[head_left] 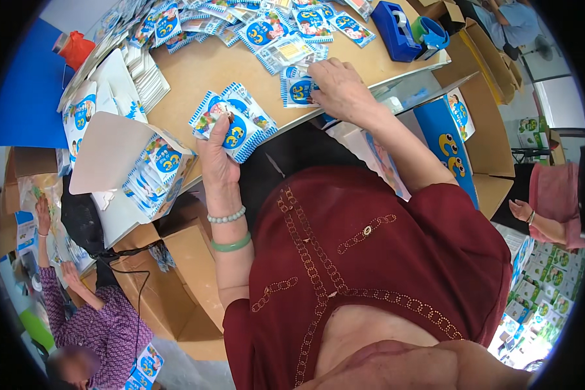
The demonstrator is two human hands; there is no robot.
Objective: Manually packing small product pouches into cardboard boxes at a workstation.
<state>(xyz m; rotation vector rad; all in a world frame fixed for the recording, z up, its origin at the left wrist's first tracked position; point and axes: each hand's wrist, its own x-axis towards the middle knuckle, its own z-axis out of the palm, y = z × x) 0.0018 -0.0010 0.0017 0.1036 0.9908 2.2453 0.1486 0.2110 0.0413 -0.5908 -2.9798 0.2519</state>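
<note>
My left hand point(219, 156), with a beaded bracelet and a green bangle on its wrist, is closed round a few blue-and-white sachets point(240, 138). They are fanned out at the table's near edge, the thumb lying across the front one. My right hand point(343, 90) pinches the right side of another sachet point(298, 91) lying on the table; its fingertips are partly hidden. Beyond both hands spreads a loose pile of sachets point(264, 32). To the left of my left hand, an open carton point(104, 156) holds a row of sachets point(155, 170) standing on edge.
At the table's point(201, 68) right corner stands a blue tape dispenser point(396, 32). Flat folded cartons point(146, 78) are stacked at the left. Open cardboard boxes point(201, 286) stand below the table. A co-worker in a purple patterned top point(104, 331) works at the lower left; other people are at the right.
</note>
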